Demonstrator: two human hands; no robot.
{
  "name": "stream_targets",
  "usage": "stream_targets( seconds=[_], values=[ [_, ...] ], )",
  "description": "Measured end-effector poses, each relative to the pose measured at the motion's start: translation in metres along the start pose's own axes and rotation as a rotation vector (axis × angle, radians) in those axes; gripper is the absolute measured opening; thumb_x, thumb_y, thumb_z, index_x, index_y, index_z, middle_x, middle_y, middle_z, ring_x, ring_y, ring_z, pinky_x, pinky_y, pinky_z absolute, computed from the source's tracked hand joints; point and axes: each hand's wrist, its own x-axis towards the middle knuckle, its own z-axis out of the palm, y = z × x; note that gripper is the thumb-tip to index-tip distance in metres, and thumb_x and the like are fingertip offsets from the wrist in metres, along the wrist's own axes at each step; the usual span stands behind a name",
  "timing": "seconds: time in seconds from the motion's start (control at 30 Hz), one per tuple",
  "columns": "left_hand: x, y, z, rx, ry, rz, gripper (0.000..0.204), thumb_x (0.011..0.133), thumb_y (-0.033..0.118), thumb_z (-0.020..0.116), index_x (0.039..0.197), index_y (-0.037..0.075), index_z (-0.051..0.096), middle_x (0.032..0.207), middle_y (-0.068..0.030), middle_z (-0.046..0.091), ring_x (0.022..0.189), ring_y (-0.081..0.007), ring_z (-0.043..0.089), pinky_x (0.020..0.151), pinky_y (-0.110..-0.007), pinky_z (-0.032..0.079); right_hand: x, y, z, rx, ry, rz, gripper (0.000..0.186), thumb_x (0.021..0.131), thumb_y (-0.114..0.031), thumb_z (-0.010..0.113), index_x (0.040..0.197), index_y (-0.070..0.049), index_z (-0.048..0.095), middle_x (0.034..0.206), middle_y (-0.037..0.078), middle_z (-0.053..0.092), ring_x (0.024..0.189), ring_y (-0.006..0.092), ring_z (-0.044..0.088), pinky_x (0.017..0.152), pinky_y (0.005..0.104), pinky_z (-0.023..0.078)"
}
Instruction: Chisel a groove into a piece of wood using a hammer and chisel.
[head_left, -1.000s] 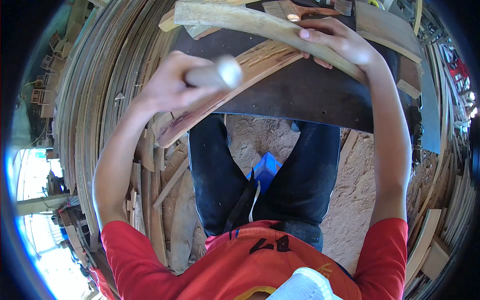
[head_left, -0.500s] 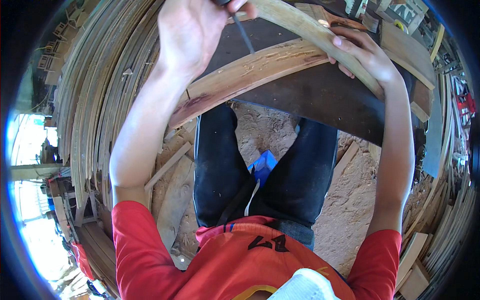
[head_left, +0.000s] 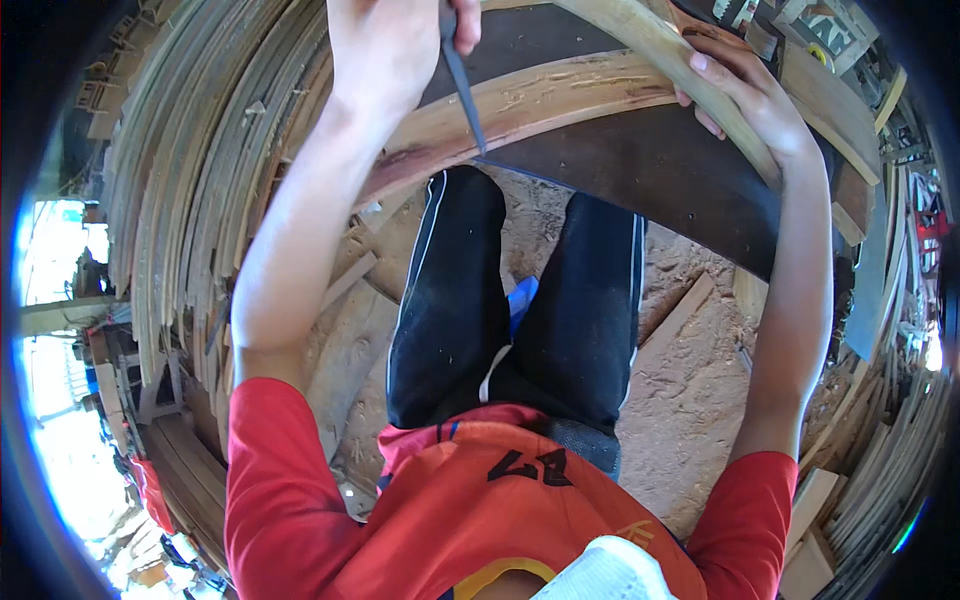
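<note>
Workshop packed with timber: my left hand [head_left: 388, 45] has a dark tool [head_left: 463, 92], my right hand [head_left: 755, 95] a pale curved piece [head_left: 645, 38].
Long, grey-brown wooden strips [head_left: 180, 200] stack at far left. Next, my left grip is clenched about the slim metal tool's upper end; its shaft slants down and rightward across a curved board [head_left: 560, 92], tip by the near edge, contact uncertain. That board, rough-grained and reddish toward its left end, arcs up rightward on the dark, smooth bench [head_left: 640, 160]. Beyond it, the pale piece's long axis slopes down toward my right wrist, well apart from the tool; my right grip clasps it, thumb on top.
</note>
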Motion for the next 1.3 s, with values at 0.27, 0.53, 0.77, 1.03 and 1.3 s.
stream_targets(
  seconds=[0.27, 0.53, 0.77, 1.03, 1.3],
  values=[
    [0.036, -0.017, 0.024, -0.072, -0.064, 0.225, 0.027, 0.099, 0.021, 0.065, 0.076, 0.01, 0.056, 0.058, 0.0028, 0.052, 0.04, -0.006, 0.046, 0.031, -0.024, 0.036, 0.003, -0.004, -0.006, 0.073, -0.099, -0.004, 0.049, 0.101, -0.046, 0.059, 0.121, -0.002, 0.06, 0.084, 0.008, 0.062, 0.057, 0.0108, 0.053, 0.047, 0.0247, 0.042],
    [0.069, -0.032, 0.068, 0.126, -0.351, 0.179, 0.026, 0.096, 0.017, 0.067, 0.076, 0.003, 0.059, 0.063, 0.0029, 0.051, 0.052, -0.0073, 0.044, 0.044, -0.028, 0.033, 0.003, -0.007, -0.006, 0.064, -0.109, 0.038, 0.047, 0.104, -0.042, 0.055, 0.118, 0.003, 0.061, 0.083, 0.01, 0.063, 0.056, 0.0124, 0.054, 0.048, 0.0254, 0.043],
    [0.066, -0.067, 0.081, -0.101, -0.447, 0.116, 0.058, 0.102, 0.059, 0.05, 0.08, 0.007, 0.063, 0.057, 0.005, 0.044, 0.047, -0.0045, 0.041, 0.04, -0.025, 0.03, 0.001, -0.018, -0.009, 0.189, 0.032, 0.099, 0.05, 0.104, -0.044, 0.054, 0.123, 0.002, 0.058, 0.081, 0.01, 0.063, 0.054, 0.0139, 0.055, 0.046, 0.027, 0.043],
    [0.063, -0.051, 0.082, -0.193, -0.513, 0.011, 0.047, 0.107, 0.05, 0.045, 0.08, 0.014, 0.06, 0.063, 0.0025, 0.047, 0.047, -0.0058, 0.039, 0.04, -0.024, 0.029, -0.008, -0.007, -0.027, 0.458, 0.151, -0.05, 0.07, 0.095, -0.059, 0.057, 0.123, 0.005, 0.05, 0.079, 0.012, 0.054, 0.044, 0.015, 0.047, 0.038, 0.0276, 0.036],
    [0.06, -0.079, 0.094, 0.039, -0.367, 0.239, 0.068, 0.099, 0.065, 0.05, 0.083, 0.001, 0.07, 0.059, 0.0001, 0.051, 0.06, -0.0108, 0.05, 0.055, -0.032, 0.038, -0.006, -0.016, -0.028, 0.477, 0.273, -0.262, 0.059, 0.101, -0.045, 0.057, 0.133, 0.003, 0.046, 0.079, 0.007, 0.05, 0.044, 0.0135, 0.045, 0.04, 0.0267, 0.038]
  ],
)
